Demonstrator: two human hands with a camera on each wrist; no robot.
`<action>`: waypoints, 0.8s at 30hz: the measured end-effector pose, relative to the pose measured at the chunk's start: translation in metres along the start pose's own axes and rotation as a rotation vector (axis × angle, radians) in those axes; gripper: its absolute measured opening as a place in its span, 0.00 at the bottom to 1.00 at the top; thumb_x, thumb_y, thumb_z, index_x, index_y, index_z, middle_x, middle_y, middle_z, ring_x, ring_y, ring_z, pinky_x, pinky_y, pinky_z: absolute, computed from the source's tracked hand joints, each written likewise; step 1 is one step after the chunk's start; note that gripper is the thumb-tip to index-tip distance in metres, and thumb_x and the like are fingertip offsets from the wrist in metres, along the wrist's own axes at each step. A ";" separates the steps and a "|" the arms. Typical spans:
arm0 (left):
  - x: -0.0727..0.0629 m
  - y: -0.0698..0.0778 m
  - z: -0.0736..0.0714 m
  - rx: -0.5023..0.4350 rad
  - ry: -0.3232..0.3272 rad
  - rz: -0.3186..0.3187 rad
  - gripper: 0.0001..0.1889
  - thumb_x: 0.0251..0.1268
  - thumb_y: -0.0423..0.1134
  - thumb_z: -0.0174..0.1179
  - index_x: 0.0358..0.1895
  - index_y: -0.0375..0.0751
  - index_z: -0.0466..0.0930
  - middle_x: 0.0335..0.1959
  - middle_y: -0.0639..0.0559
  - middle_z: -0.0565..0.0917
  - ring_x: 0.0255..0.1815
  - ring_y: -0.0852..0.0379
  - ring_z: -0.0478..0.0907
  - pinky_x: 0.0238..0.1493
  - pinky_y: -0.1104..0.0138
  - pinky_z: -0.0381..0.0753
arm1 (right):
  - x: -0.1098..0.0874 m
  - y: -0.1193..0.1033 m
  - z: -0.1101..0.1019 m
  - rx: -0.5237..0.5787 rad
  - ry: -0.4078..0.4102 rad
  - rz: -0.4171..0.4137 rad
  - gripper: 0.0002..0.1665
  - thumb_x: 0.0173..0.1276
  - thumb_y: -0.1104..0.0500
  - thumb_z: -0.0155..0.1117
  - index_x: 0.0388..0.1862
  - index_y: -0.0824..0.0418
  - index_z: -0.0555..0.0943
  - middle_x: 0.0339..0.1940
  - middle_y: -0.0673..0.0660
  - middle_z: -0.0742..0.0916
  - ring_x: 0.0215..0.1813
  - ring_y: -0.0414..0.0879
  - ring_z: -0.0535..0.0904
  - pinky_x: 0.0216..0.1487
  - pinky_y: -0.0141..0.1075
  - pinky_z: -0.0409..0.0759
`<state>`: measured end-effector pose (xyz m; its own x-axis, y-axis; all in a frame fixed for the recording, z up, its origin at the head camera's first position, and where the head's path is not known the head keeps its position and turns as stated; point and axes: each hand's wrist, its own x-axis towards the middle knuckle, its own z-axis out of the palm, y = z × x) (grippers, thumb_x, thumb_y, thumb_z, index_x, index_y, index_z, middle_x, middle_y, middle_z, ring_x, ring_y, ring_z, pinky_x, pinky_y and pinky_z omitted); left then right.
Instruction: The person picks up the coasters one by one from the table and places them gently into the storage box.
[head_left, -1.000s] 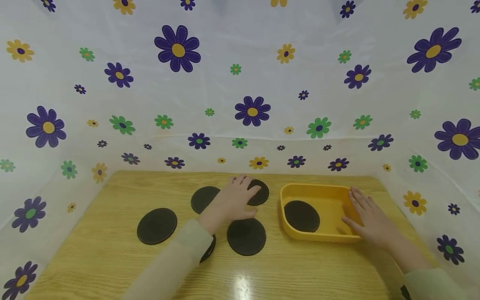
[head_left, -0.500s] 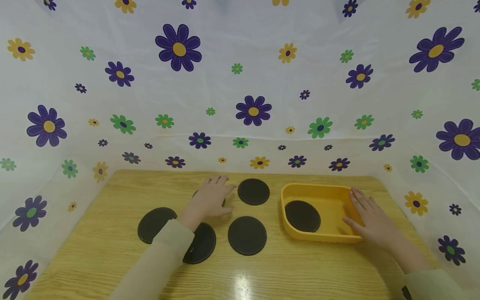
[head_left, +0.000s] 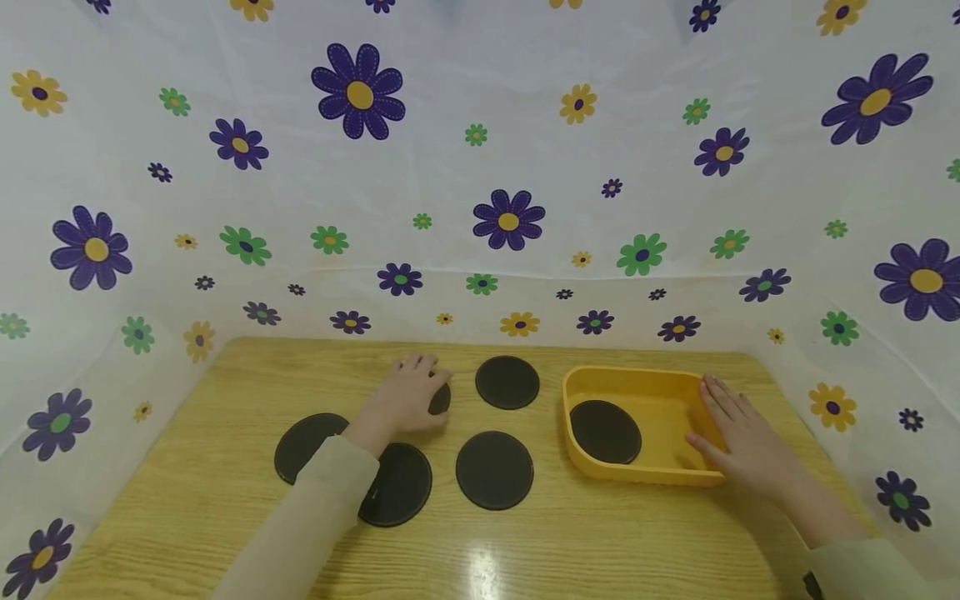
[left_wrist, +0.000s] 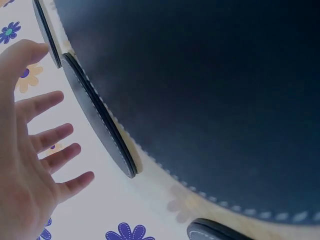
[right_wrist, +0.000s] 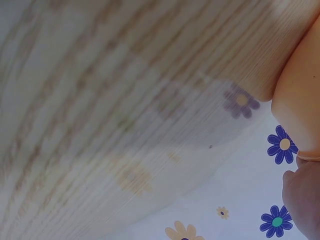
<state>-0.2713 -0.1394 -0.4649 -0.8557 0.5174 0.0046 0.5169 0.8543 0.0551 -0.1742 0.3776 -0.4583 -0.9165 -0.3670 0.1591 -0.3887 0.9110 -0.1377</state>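
Note:
My left hand is over a black round coaster near the back of the table, covering most of it. In the left wrist view the fingers of that hand are spread and loosely bent, with no coaster visibly gripped. A large stitched coaster fills much of that view. My right hand rests with extended fingers on the right end of a yellow plastic box. Inside the box, at its left end, leans or lies one black coaster. The right wrist view catches only part of the right hand beside the box.
More black coasters lie around the left hand: one at the back, one in front of it, one near the forearm, and one partly behind the sleeve. A flowered white cloth encloses the wooden table.
My left hand has moved left, away from the back coaster by the box, and come down over the coaster to its left. The right hand and the box stay in place.

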 end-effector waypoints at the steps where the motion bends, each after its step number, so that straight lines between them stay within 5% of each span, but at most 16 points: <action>1: -0.001 0.000 0.000 0.000 -0.010 -0.007 0.35 0.67 0.58 0.67 0.74 0.47 0.75 0.75 0.35 0.71 0.77 0.32 0.66 0.74 0.33 0.67 | 0.000 0.001 0.000 -0.002 0.003 -0.002 0.49 0.84 0.44 0.53 0.84 0.77 0.50 0.88 0.71 0.49 0.87 0.36 0.22 0.80 0.27 0.17; 10: 0.000 -0.006 0.003 -0.031 -0.076 -0.071 0.37 0.66 0.57 0.67 0.76 0.47 0.72 0.75 0.34 0.71 0.76 0.31 0.67 0.72 0.35 0.71 | 0.002 0.002 0.001 0.016 0.011 -0.004 0.49 0.84 0.44 0.53 0.84 0.78 0.50 0.88 0.74 0.51 0.91 0.54 0.33 0.80 0.27 0.17; 19: 0.002 -0.007 0.004 -0.043 -0.126 -0.093 0.40 0.63 0.56 0.66 0.79 0.48 0.69 0.78 0.33 0.68 0.78 0.30 0.65 0.71 0.33 0.71 | 0.002 0.001 0.000 0.005 0.022 -0.005 0.49 0.83 0.44 0.54 0.83 0.78 0.52 0.87 0.75 0.54 0.91 0.58 0.36 0.80 0.27 0.17; 24: 0.003 -0.006 0.004 -0.042 -0.133 -0.082 0.41 0.62 0.56 0.67 0.78 0.48 0.70 0.76 0.33 0.69 0.77 0.31 0.66 0.70 0.33 0.71 | 0.001 0.002 0.000 0.001 0.012 -0.001 0.49 0.84 0.44 0.53 0.84 0.78 0.51 0.87 0.74 0.52 0.91 0.49 0.28 0.80 0.27 0.17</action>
<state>-0.2765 -0.1431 -0.4695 -0.8829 0.4501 -0.1335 0.4412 0.8927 0.0920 -0.1759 0.3785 -0.4588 -0.9148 -0.3660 0.1707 -0.3900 0.9104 -0.1382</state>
